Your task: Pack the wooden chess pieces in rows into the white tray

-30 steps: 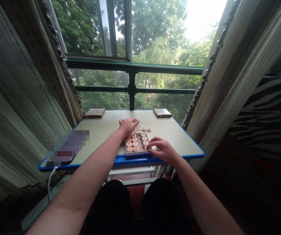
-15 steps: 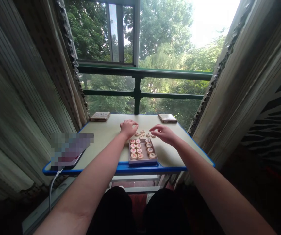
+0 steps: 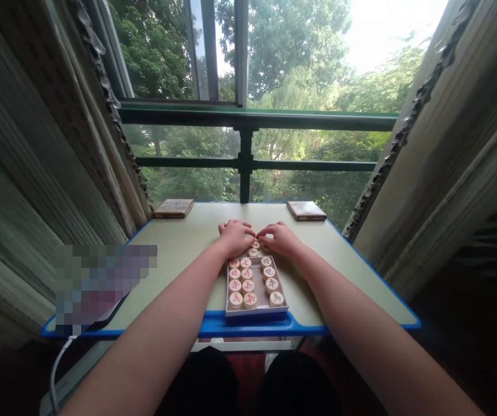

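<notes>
My left hand [image 3: 237,238] and my right hand [image 3: 279,238] meet over a small group of loose Chinese chess pieces, fingers curled in from both sides and fingertips almost touching. Most of that group is hidden under the fingers. One loose piece [image 3: 253,252] shows just below the hands, with another [image 3: 256,244] between them. Nearer to me lies a shallow open box [image 3: 259,300]. Red-marked pieces [image 3: 247,274] fill two columns at its left, and black-marked pieces [image 3: 271,283] form one column along its right wall. A bare strip runs between them.
Two flat boxes lie at the table's far corners, one left [image 3: 173,208] and one right [image 3: 307,211]. On the near left, a blurred-out device [image 3: 105,289] has a white cable [image 3: 60,358]. A blue rim edges the table [image 3: 188,225]; curtains hang on both sides.
Both hands have come together over the loose pieces, which were uncovered and spread between them before. The view has tilted down and nearer. The pieces in the box look the same.
</notes>
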Motion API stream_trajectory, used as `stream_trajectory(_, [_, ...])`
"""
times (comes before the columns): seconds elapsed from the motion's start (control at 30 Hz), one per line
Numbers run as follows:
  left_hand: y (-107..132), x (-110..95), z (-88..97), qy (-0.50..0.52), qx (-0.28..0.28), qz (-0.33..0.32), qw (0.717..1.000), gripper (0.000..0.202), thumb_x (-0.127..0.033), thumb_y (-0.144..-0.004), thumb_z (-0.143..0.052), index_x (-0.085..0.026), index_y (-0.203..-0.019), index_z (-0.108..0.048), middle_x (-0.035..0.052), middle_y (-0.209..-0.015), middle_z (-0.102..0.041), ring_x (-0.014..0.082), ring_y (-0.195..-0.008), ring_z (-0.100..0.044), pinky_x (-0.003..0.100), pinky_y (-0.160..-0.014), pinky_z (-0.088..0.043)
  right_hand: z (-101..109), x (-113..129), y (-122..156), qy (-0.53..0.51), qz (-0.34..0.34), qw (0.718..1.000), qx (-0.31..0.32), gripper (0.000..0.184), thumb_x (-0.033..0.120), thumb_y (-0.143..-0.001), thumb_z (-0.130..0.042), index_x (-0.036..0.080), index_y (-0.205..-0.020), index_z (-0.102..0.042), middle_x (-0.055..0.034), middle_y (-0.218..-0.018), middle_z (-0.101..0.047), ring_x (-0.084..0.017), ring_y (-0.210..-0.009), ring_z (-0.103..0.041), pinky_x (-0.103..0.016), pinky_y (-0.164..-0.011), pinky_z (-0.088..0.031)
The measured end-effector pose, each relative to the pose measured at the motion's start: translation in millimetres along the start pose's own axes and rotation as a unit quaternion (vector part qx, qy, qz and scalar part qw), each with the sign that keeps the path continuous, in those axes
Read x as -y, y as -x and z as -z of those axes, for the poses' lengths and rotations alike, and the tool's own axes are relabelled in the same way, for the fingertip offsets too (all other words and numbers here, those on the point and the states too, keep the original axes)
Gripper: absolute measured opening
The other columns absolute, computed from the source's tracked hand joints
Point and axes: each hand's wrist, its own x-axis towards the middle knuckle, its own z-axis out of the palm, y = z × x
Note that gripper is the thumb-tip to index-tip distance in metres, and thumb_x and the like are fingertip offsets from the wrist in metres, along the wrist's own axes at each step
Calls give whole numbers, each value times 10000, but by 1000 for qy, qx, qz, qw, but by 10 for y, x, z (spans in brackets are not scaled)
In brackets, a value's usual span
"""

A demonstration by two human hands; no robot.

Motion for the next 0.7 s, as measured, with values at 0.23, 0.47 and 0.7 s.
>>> stream_trajectory(0.23, [-13, -9, 42, -3, 26, 4, 1000, 274, -368, -780, -484, -271, -899, -711, 34, -978, -698, 263, -1032, -536, 449, -937, -263, -28, 0, -27, -7, -17, 1000, -12, 156, 290, -745, -607, 251, -826, -734, -21, -763, -702, -217, -849, -526, -323, -747, -409])
stream_trajectory(0.47, [0, -27, 73, 58, 23, 13, 998, 328, -282, -819, -458, -257, -1098, -626, 19, -1003, -698, 234, -1055, -555, 450, -983, -248, -8, 18, -46, -24, -45, 999, -16, 138, 295, -734, -639, 224, -810, -731, -38, -713, -688, -227, -856, -512, -317, -720, -415])
stream_trajectory(0.7, [68, 4, 188, 112, 17, 2, 994, 281, -375, -758, -579, -258, -988, -690, 25, -999, -698, 252, -1047, -563, 473, -1021, -234, 250, 145, 87, -98, -8, 993, -60, 128, 293, -732, -647, 222, -806, -724, -27, -763, -693, -186, -787, -521, -281, -673, -414])
